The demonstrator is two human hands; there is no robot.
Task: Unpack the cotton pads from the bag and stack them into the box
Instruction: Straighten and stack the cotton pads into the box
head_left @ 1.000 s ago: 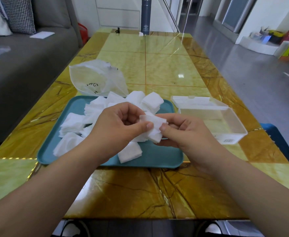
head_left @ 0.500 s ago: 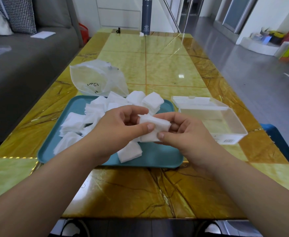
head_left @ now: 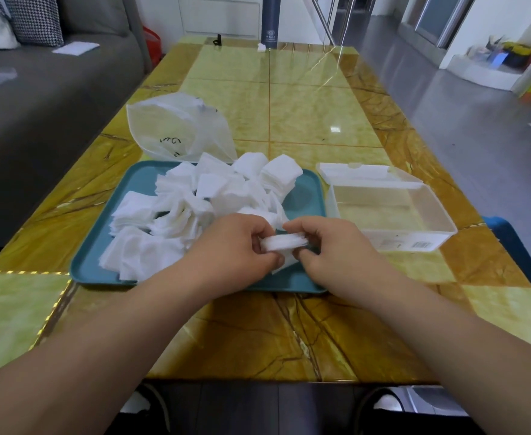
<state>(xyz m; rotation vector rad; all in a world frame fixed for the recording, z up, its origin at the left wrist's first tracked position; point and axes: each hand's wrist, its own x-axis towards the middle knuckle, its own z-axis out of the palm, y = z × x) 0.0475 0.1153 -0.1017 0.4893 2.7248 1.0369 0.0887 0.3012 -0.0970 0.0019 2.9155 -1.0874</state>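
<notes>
Over the tray (head_left: 303, 199), left hand (head_left: 235, 246) and right hand (head_left: 330, 246) hold pads (head_left: 284, 241) lower.

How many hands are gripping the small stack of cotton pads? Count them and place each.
2. The left hand pinches the stack of cotton pads at its left end, the right hand at its right end, both over the near part of the teal tray. None hidden.

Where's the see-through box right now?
In the head view the clear box sits open on the table at the right, just beside the teal tray, a little beyond the right hand.
</notes>
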